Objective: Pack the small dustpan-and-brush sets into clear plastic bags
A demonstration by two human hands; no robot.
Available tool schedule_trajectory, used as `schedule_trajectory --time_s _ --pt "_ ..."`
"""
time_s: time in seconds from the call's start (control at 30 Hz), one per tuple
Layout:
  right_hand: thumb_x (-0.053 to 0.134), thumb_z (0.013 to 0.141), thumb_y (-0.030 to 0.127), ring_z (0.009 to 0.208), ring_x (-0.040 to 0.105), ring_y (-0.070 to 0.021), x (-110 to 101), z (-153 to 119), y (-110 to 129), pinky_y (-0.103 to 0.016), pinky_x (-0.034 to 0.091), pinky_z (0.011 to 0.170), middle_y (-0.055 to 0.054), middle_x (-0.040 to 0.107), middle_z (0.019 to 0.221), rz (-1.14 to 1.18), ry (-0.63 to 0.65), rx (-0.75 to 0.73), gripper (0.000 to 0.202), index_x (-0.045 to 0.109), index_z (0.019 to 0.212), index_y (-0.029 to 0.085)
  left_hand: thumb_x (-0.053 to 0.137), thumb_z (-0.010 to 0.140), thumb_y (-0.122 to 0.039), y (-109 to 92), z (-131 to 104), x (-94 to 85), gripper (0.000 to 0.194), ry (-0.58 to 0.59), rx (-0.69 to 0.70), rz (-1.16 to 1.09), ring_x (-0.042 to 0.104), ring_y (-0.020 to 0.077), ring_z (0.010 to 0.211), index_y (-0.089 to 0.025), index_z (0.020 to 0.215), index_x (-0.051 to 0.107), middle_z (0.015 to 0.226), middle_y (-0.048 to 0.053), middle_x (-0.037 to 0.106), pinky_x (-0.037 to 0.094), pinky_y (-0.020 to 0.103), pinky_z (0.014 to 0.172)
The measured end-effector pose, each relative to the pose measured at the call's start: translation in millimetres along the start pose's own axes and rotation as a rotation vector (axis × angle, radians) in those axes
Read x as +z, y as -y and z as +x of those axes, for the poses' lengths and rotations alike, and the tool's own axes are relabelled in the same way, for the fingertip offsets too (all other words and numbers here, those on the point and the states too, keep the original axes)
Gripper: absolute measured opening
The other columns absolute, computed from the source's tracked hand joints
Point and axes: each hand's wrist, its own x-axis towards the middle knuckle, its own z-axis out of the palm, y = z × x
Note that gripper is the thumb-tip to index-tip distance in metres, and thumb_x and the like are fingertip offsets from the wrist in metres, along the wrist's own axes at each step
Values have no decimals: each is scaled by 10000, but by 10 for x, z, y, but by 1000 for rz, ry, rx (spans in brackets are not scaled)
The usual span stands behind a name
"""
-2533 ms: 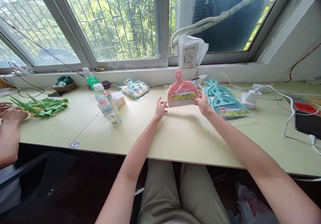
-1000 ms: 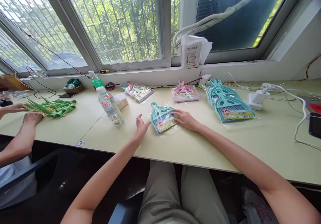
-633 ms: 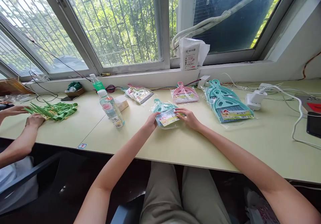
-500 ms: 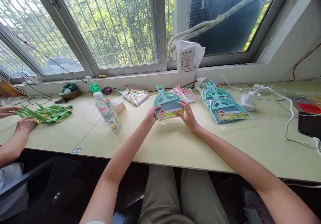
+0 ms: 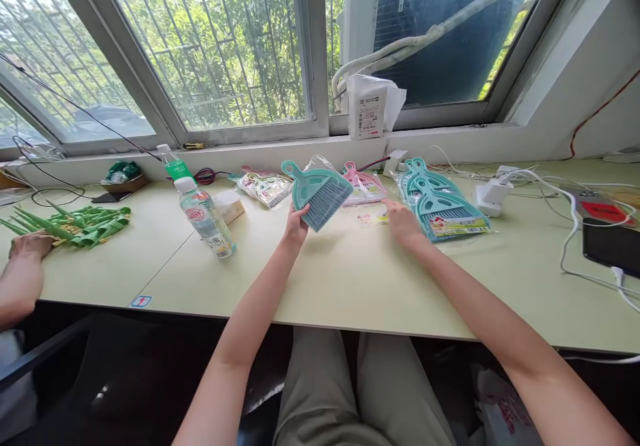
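A teal dustpan and brush set, tilted with its handle toward the upper left, is gripped at its lower left edge by my left hand. My right hand is closed on a clear wrapper with a colourful printed label, which hangs beside the fingers, partly blurred. Beyond it lies a pink dustpan set. To the right of my right hand, wrapped teal dustpan sets overlap on the table.
Two bottles, one clear and one with a green label, stand left of a small box. More wrapped sets lie behind. A person's hand touches green leaf pieces. Cables and a phone lie right.
The wrapper and label have come off the teal set. My right hand has moved right with them, while my left hand has tilted the set. The view has shifted slightly.
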Motion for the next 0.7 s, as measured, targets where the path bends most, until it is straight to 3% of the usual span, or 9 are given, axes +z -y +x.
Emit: schedule_trajectory --time_s 0.1,0.2,0.27,0.33,0.43,0.53,0.6,0.7 --pt "484 899 159 1236 525 -426 -170 -32 112 -692 336 1025 -227 565 1352 -224 -112 -160 307 641 1163 156 701 714 -111 -47 -29 25 591 2 5 -11 631 217 1138 -253 1266 542 1152 36 703 499 355 1003" --pt "465 951 351 1198 554 -376 -114 -107 365 -601 399 1035 -197 629 1236 -47 -70 -246 278 652 1059 177 734 698 -120 -24 -71 65 641 38 -7 -7 627 219 1150 -260 1288 527 1156 32 700 484 366 1026" --pt "468 939 514 1001 655 -304 27 -167 516 -511 512 942 -147 690 1008 248 51 -136 357 632 974 199 757 689 -132 5 -101 90 659 96 -15 -7 624 218 1157 -255 1293 524 1160 33 696 476 366 1035" --pt "570 861 600 844 694 -242 184 -219 585 -452 574 860 -87 697 866 587 180 75 393 576 958 219 770 707 -173 31 -134 111 623 175 -33 -6 624 220 1159 -245 1280 538 1161 36 693 478 370 1031" --pt "780 710 525 836 712 -189 334 -248 522 -399 581 917 -27 702 846 937 207 352 454 498 933 248 759 768 -316 54 -176 132 468 304 -85 19 637 244 1138 -210 1197 603 1134 53 704 507 379 987" --pt "858 631 392 886 714 -171 338 -222 387 -370 562 980 -5 713 914 1042 178 451 463 528 925 255 696 816 -488 72 -169 132 445 400 -159 85 656 269 1099 -194 1146 645 1079 77 727 542 364 904" --pt "869 611 335 894 718 -180 296 -196 330 -388 569 978 -2 723 947 1046 195 432 462 576 959 256 623 844 -577 89 -115 110 478 361 -196 147 680 263 1030 -186 1115 661 1007 91 740 551 344 843" --pt "877 607 293 848 726 -194 240 -172 334 -426 591 945 -10 737 901 1014 188 413 442 621 962 235 556 883 -588 108 31 34 458 141 -184 239 699 222 856 -157 979 682 884 96 733 544 326 767"
